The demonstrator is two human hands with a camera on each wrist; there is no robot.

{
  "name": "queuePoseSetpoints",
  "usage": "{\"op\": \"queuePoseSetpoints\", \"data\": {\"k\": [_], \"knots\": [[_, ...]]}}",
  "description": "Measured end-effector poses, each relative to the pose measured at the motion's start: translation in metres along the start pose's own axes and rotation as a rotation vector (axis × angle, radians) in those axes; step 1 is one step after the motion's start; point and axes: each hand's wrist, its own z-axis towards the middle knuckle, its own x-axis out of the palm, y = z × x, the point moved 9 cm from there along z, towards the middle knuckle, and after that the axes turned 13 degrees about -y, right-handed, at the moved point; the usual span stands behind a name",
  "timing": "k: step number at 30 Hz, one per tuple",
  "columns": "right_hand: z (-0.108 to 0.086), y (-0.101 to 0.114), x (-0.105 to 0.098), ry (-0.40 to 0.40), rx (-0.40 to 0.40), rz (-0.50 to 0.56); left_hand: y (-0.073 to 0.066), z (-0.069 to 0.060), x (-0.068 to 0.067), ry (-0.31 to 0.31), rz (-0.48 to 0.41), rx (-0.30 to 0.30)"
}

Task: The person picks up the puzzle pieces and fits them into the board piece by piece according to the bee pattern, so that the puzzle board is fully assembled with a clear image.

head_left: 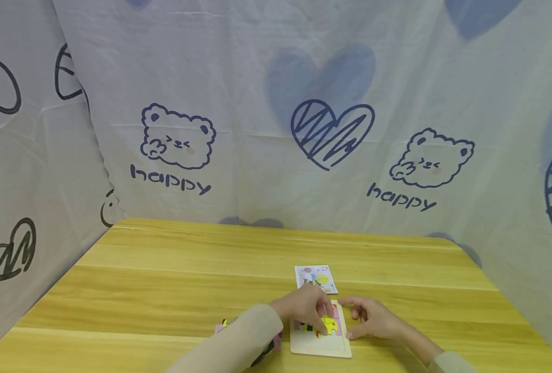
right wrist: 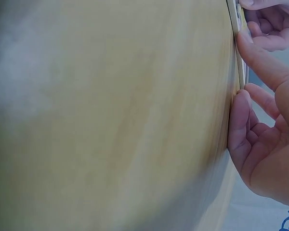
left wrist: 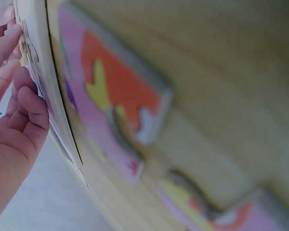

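The puzzle board (head_left: 320,348), a pale flat frame, lies on the wooden surface (head_left: 154,292) in front of the person, with both hands at it. The left hand (head_left: 306,304) reaches over the board from the left, its thumb and fingers bent down onto the yellow and pink puzzle pieces (head_left: 331,326) in the upper part of the frame; the near part shows bare pale wood. I cannot tell whether this grip is pinching 1 of those pieces or only pressing on it. The right hand (head_left: 376,321) is at the board's right side, its grip spread, with the thumb and forefinger touching the edge at 2 separate spots, the thumb nearer the person. Just beyond the board lies a printed card (head_left: 323,282), partly covered by the left hand. Loose pieces (head_left: 277,341) lie on the surface to the left of the board, partly hidden behind the pale left sleeve (head_left: 238,339). The left wrist view shows 2 of them up close and blurred: an orange and pink piece (left wrist: 118,72) and, at the lower edge, another piece (left wrist: 260,216) with pink and yellow on it. Behind the surface hangs a white curtain (head_left: 257,181) printed with hearts, bears and the word "happy".
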Motion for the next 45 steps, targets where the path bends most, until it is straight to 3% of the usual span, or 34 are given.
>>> {"op": "queuePoseSetpoints", "data": {"k": [9,28,45], "knots": [[-0.0002,0.0011,0.0001,0.003,-0.001,0.013,-0.0037,-0.0008,0.0015,0.006,0.057,0.013],[0.0013,0.0007,-0.0003,-0.015,0.01,-0.005,0.0008,-0.003,-0.0006,0.014,0.034,-0.025],[0.0007,-0.0005,0.0001,-0.013,0.015,0.001,-0.0021,-0.0042,-0.0005,0.025,0.014,0.026]]}}
